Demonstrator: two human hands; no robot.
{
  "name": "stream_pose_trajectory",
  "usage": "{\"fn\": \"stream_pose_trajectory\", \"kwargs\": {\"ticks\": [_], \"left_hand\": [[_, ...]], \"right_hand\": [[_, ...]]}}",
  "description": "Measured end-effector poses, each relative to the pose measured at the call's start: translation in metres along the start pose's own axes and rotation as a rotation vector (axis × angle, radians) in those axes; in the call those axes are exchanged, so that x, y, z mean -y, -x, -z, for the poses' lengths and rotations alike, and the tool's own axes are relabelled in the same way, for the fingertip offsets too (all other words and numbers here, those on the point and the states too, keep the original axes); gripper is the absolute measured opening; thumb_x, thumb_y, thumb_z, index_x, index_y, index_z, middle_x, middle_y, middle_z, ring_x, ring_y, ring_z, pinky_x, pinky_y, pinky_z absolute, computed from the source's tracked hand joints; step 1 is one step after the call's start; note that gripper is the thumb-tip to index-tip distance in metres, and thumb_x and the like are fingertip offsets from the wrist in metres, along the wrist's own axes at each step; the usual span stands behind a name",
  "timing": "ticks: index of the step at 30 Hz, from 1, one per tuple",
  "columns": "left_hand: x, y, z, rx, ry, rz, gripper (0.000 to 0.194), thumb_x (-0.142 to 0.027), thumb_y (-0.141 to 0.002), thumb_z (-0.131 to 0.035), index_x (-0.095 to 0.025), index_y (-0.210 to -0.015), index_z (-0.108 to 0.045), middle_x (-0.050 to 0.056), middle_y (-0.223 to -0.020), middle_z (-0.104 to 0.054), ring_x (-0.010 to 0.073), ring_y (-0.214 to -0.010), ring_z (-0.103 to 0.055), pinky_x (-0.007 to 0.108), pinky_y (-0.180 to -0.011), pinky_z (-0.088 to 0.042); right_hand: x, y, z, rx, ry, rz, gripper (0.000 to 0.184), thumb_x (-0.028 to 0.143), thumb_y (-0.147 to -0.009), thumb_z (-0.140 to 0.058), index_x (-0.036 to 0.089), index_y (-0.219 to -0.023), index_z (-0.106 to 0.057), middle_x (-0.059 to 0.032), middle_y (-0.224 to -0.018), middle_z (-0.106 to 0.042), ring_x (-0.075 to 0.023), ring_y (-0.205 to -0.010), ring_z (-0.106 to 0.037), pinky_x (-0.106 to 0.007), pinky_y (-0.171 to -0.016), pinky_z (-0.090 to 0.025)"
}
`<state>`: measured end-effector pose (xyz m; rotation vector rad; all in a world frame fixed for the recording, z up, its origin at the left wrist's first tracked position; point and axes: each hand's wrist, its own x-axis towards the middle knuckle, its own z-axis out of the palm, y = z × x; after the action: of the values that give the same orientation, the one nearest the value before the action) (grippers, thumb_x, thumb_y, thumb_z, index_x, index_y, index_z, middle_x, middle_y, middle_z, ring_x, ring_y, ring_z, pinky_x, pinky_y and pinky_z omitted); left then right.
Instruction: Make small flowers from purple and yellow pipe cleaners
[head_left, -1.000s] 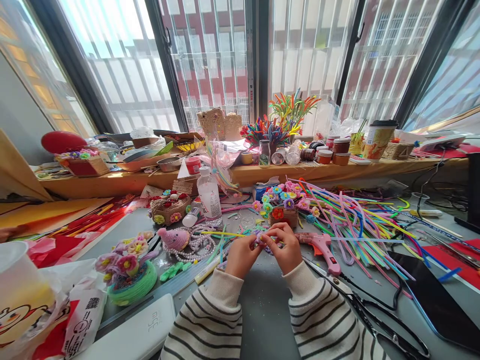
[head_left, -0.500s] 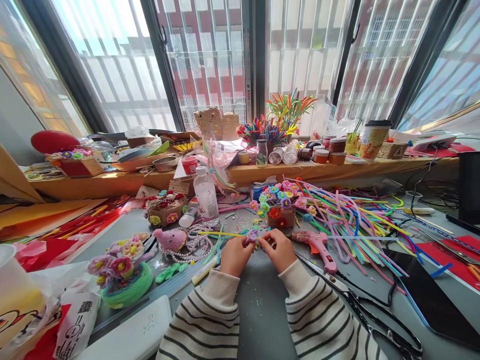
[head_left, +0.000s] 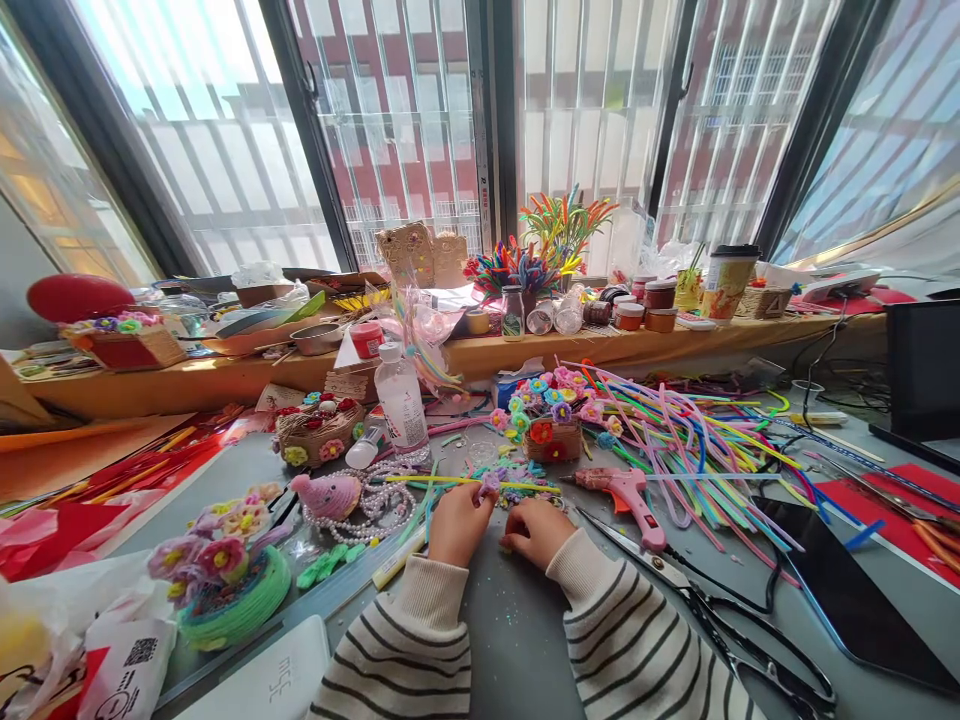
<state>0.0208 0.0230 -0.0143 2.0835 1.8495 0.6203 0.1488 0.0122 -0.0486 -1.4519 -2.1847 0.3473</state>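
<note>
My left hand (head_left: 460, 525) is closed in a pinch on a small lilac fuzzy flower (head_left: 490, 482), which looks like bent pipe cleaner. To its right, my right hand (head_left: 538, 532) is apart from the flower, low over the grey table. Its fingers are curled together, with a tiny yellow-green bit (head_left: 506, 548) at the tips; I cannot make out what it is. A long yellow pipe cleaner (head_left: 420, 479) lies just behind both hands. Beyond the right hand rests a pink glue gun (head_left: 628, 494), next to open-handled black scissors (head_left: 720, 620).
Left of my hands are a pink knitted cone-shaped piece (head_left: 328, 494), bead strings (head_left: 394, 512) and a green flower pot (head_left: 244, 600). Behind stand a plastic bottle (head_left: 401, 400) and a flower basket (head_left: 553, 440). Loose pipe cleaners (head_left: 690, 450) and a black phone (head_left: 855, 600) lie right.
My right hand has let go of the lilac flower and moved down towards me, its fingers now curled near the table. My left hand still holds the flower. The view has shifted slightly right.
</note>
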Motion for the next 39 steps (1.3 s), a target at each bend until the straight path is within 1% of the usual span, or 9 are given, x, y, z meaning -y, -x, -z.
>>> {"fn": "stream_pose_trajectory", "kwargs": {"ticks": [7,12,16,18,22,26,30,34,39], "left_hand": [[0.002,-0.001,-0.003,-0.013,-0.029,-0.026,0.023,-0.031,-0.069,-0.041,-0.016,-0.053,-0.047,-0.002,-0.049,-0.044,0.0094,-0.049,-0.039,0.02,-0.045,-0.021],[0.001,-0.002,-0.003,-0.007,-0.026,-0.051,0.024,-0.032,-0.069,-0.04,-0.017,-0.052,-0.046,-0.003,-0.047,-0.041,0.0091,-0.046,-0.036,0.02,-0.044,-0.019],[0.0,-0.001,-0.002,0.001,-0.009,-0.055,0.029,-0.037,-0.071,-0.037,-0.017,-0.053,-0.048,-0.002,-0.049,-0.043,0.0095,-0.048,-0.038,0.021,-0.044,-0.019],[0.0,0.0,-0.002,0.01,0.007,-0.057,0.031,-0.038,-0.072,-0.034,-0.017,-0.055,-0.049,-0.002,-0.05,-0.045,0.0097,-0.049,-0.04,0.021,-0.045,-0.019],[-0.001,-0.001,-0.002,-0.001,-0.029,-0.066,0.029,-0.037,-0.071,-0.037,-0.017,-0.053,-0.047,-0.002,-0.048,-0.042,0.0096,-0.047,-0.037,0.021,-0.044,-0.017],[-0.001,-0.002,-0.003,-0.015,-0.053,-0.078,0.02,-0.032,-0.067,-0.043,-0.017,-0.054,-0.045,-0.003,-0.048,-0.04,0.0094,-0.047,-0.036,0.02,-0.044,-0.018],[-0.001,0.0,-0.004,-0.022,-0.054,-0.085,0.021,-0.031,-0.069,-0.041,-0.017,-0.052,-0.044,-0.003,-0.048,-0.041,0.0096,-0.048,-0.037,0.02,-0.044,-0.018],[0.0,0.0,-0.006,-0.027,-0.054,-0.091,0.027,-0.033,-0.07,-0.037,-0.017,-0.05,-0.043,-0.002,-0.048,-0.042,0.0096,-0.047,-0.037,0.021,-0.044,-0.018],[-0.001,-0.001,-0.005,-0.023,-0.062,-0.097,0.027,-0.033,-0.07,-0.038,-0.017,-0.05,-0.045,-0.002,-0.048,-0.044,0.0094,-0.047,-0.038,0.021,-0.043,-0.017]], "right_hand": [[-0.001,0.001,-0.003,-0.072,-0.018,0.007,0.009,0.016,-0.063,-0.055,0.021,-0.057,-0.059,-0.0007,-0.063,-0.057,-0.014,-0.063,-0.053,-0.022,-0.055,-0.036],[-0.018,0.004,0.009,-0.146,0.069,-0.015,0.018,0.02,-0.072,-0.044,0.02,-0.061,-0.058,-0.004,-0.065,-0.057,-0.0159,-0.062,-0.053,-0.024,-0.051,-0.035],[-0.04,0.009,0.03,-0.324,0.144,-0.159,0.022,0.024,-0.073,-0.04,0.019,-0.057,-0.053,-0.004,-0.059,-0.054,-0.0156,-0.056,-0.05,-0.025,-0.05,-0.034],[-0.05,0.013,0.041,-0.525,0.138,-0.255,0.021,0.02,-0.073,-0.036,0.018,-0.057,-0.05,-0.0056,-0.06,-0.053,-0.0169,-0.06,-0.049,-0.027,-0.055,-0.036],[-0.07,0.027,0.062,-0.664,0.119,-0.328,0.016,0.018,-0.072,-0.033,0.016,-0.071,-0.049,-0.0073,-0.071,-0.055,-0.0178,-0.068,-0.05,-0.028,-0.061,-0.037],[-0.089,0.046,0.073,-0.557,0.38,-0.529,0.015,0.025,-0.067,-0.043,0.014,-0.073,-0.05,-0.0107,-0.074,-0.053,-0.0222,-0.074,-0.049,-0.031,-0.065,-0.036],[-0.092,0.053,0.067,-0.343,0.514,-0.725,0.037,0.044,-0.065,-0.047,0.01,-0.077,-0.051,-0.013,-0.078,-0.053,-0.0252,-0.079,-0.05,-0.032,-0.067,-0.036],[-0.083,0.047,0.055,-0.177,0.535,-0.776,0.056,0.053,-0.059,-0.049,0.005,-0.089,-0.051,-0.0174,-0.085,-0.053,-0.0259,-0.084,-0.051,-0.03,-0.067,-0.037],[-0.079,0.04,0.051,-0.154,0.543,-0.846,0.054,0.046,-0.059,-0.052,0.002,-0.091,-0.05,-0.0219,-0.088,-0.053,-0.0276,-0.083,-0.052,-0.031,-0.064,-0.038]]}}
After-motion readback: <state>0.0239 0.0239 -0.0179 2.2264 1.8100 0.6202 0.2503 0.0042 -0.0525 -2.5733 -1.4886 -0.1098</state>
